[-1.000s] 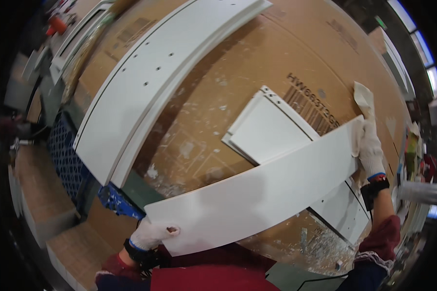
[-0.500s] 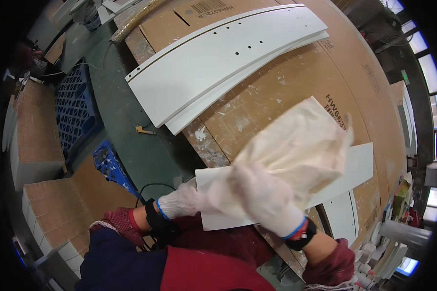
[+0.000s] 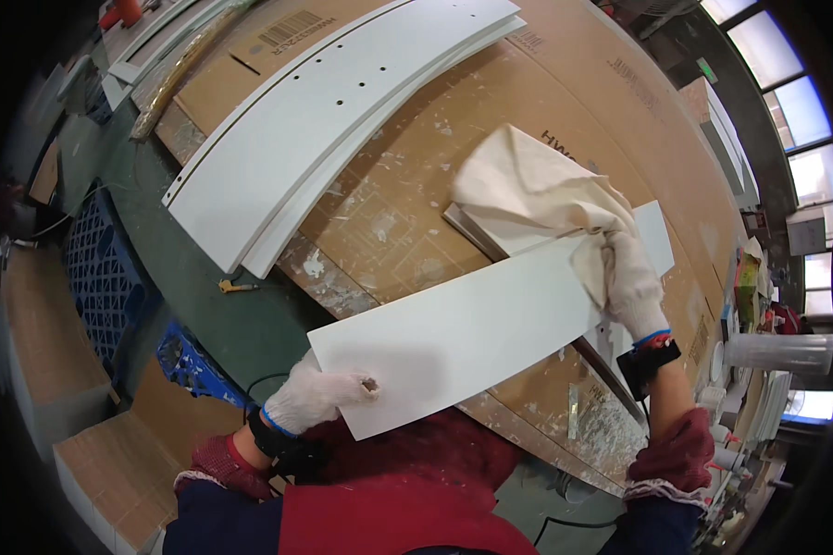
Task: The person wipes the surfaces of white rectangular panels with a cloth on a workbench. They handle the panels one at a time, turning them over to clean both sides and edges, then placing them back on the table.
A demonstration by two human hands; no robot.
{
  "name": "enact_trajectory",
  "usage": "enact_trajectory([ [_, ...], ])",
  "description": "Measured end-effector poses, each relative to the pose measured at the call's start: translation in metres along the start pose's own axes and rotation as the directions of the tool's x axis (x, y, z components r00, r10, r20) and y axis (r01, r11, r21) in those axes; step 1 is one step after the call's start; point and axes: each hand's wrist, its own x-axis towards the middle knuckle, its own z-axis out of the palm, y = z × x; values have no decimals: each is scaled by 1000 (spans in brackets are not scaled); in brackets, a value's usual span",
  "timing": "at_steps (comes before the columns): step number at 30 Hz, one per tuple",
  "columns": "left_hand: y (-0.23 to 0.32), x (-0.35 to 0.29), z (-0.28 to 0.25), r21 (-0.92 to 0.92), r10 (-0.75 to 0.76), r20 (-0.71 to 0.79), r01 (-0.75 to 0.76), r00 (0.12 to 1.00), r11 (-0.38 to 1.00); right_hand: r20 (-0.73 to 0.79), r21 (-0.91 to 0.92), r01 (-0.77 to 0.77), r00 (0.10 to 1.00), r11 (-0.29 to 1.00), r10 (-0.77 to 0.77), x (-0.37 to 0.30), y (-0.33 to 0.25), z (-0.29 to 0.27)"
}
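A plain white board lies slantwise across the near edge of the cardboard-covered worktop. My left hand, in a white knit glove with a worn hole, grips its near left end, thumb on top and fingers underneath. Toward the far right end, my gloved right hand presses a bunched cream cloth onto the board's face. Much of the cloth spreads loosely past the board's far edge. Under the board another white piece and a dark-edged strip partly show.
Curved white panels with drilled holes lie stacked farther back on the cardboard. A blue plastic pallet and stacked brown-topped boards stand at the left. On the right is a clear plastic container among clutter.
My right hand has carried the cloth rightward along the board, away from my left hand. The left hand keeps its end, and the whole view has shifted.
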Motion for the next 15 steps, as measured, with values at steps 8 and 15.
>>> enact_trajectory([
  [8, -4, -1, -5, 544, 144, -173, -28, 974, 839, -180, -489, -345, 939, 801, 294, 15, 91, -84],
  [15, 11, -2, 11, 343, 1, -248, 87, 969, 935, -307, 89, 57, 951, 994, -28, 11, 44, -84],
])
